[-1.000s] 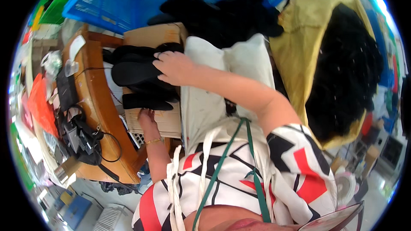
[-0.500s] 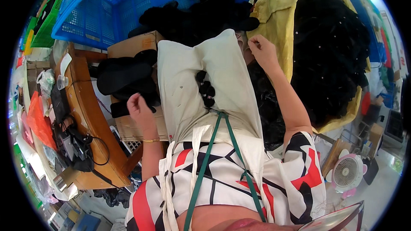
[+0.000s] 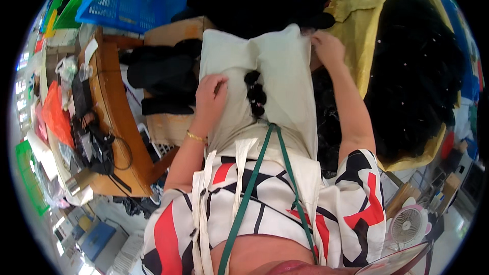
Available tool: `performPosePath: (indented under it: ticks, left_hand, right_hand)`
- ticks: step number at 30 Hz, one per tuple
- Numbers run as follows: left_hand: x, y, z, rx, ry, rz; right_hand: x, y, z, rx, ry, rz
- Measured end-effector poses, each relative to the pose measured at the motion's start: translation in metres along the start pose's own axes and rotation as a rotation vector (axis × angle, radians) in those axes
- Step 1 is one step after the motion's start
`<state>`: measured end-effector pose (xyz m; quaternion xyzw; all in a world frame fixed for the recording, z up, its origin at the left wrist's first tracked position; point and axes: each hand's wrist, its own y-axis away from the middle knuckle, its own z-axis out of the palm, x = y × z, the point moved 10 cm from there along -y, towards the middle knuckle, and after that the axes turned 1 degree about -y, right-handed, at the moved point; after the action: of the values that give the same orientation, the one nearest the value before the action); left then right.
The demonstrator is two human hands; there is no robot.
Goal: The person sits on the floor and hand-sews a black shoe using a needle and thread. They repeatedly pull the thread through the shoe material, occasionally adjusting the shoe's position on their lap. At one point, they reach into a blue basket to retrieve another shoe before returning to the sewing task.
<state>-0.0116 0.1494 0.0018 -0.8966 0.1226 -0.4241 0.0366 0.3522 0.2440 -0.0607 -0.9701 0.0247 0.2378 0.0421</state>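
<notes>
My left hand [image 3: 211,97] is over the left thigh of a cream apron [image 3: 282,66], its fingers curled in. What the fingers hold, if anything, is hidden. Beside my right knee, at the near edge of a yellow sack [image 3: 351,7], is my right hand [image 3: 330,48]. Its fingers are bent together and slightly blurred; no held thing can be made out. Several small black fluffy pieces [image 3: 255,93] lie in a row in my lap. Left of my knees, black sole-shaped pieces [image 3: 160,74] are stacked on a cardboard box [image 3: 170,128].
A blue plastic crate [image 3: 119,2] with black sole-shaped pieces stands ahead. Black material [image 3: 412,76] with white specks fills the yellow sack. To the left is a wooden table [image 3: 114,122] with a cable and a red bag [image 3: 57,114]. A fan [image 3: 409,224] stands at lower right.
My left hand has moved right, from beside the stacked black pieces to over my thigh. My right hand stays by my right knee. The whole view has shifted slightly.
</notes>
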Motion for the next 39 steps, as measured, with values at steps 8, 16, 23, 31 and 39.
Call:
performPosePath:
  ticks: [8,16,23,31,39]
  left_hand:
    - [0.074,-0.034,0.064,-0.406,0.709,-0.133]
    - [0.030,-0.016,0.085,-0.601,0.574,-0.309]
    - [0.005,-0.010,-0.011,-0.081,-0.483,-0.006]
    - [-0.012,0.000,-0.017,-0.106,-0.811,-0.052]
    - [0.012,-0.011,-0.032,0.005,-0.427,0.066]
  right_hand:
    - [-0.131,0.087,-0.049,-0.221,-1.145,0.144]
    - [-0.041,0.134,-0.078,-0.087,-1.917,0.445]
    - [0.148,0.210,-0.123,0.627,-2.063,0.552]
    - [0.048,0.219,-0.052,0.290,-1.105,0.472]
    - [-0.040,0.212,-0.020,0.091,-0.625,0.222]
